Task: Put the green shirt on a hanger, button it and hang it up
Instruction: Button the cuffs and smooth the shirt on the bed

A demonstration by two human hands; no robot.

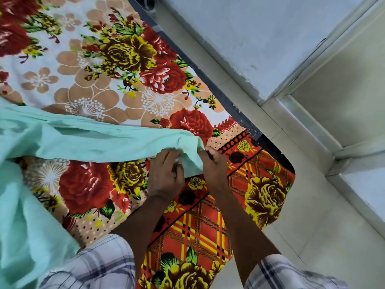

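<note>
We are seeing bright, even light, with a faint shadow lying under the shirt (pixel 83 140) on the bed (pixel 104 69). The wide lens is bending the edges; detail is looking slightly soft.

Setting: bedroom in a home.
- Bed (pixel 93 184), spread with a floral bedsheet (pixel 125 59): red and yellow roses, with a red-and-yellow plaid border at the bed's near corner.
- Dark mattress edge (pixel 236 108), exposed along the bed's far side.
- Pale tiled floor (pixel 312 215), just beside the bed.
- Pale blue-grey painted surface (pixel 250 38) and light frame (pixel 308 117), beyond the floor.
</note>
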